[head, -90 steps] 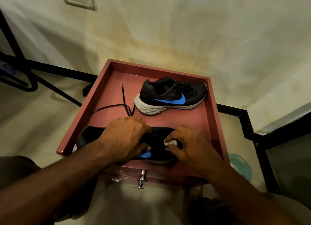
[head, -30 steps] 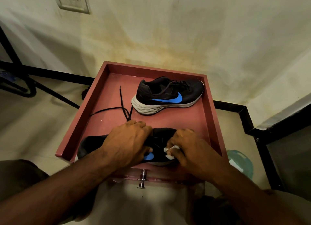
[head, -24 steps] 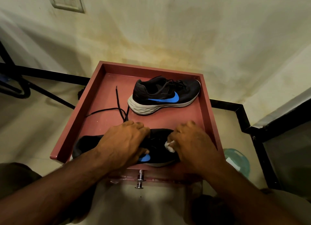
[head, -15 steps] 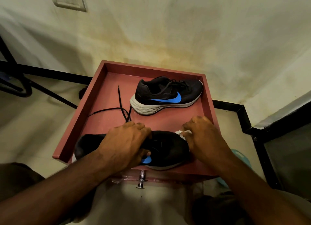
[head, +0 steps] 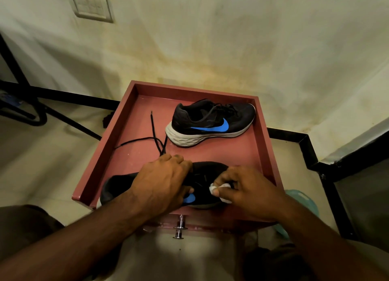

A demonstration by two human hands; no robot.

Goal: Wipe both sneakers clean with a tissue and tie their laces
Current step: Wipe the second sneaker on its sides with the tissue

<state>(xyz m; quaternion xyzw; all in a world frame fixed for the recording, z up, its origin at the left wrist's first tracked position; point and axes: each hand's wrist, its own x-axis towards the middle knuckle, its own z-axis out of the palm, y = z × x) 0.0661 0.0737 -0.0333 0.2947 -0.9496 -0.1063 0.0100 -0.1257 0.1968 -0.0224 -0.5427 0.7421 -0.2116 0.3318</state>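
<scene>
In the red tray point(head: 126, 120), 2 black sneakers sit: the far sneaker point(head: 210, 120) waits alone, and the near sneaker point(head: 208, 175) is getting wiped. The left hand point(head: 162, 182) holds it while the right hand point(head: 250, 188) pinches the white tissue point(head: 221, 189) against its toe. The loose laces point(head: 155, 133) are not tied, so most work looks left.

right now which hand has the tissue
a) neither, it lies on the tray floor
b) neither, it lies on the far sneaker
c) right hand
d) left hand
c: the right hand pinches the white tissue in its fingers against the near sneaker, while the left hand grips that sneaker and holds no tissue.
</scene>
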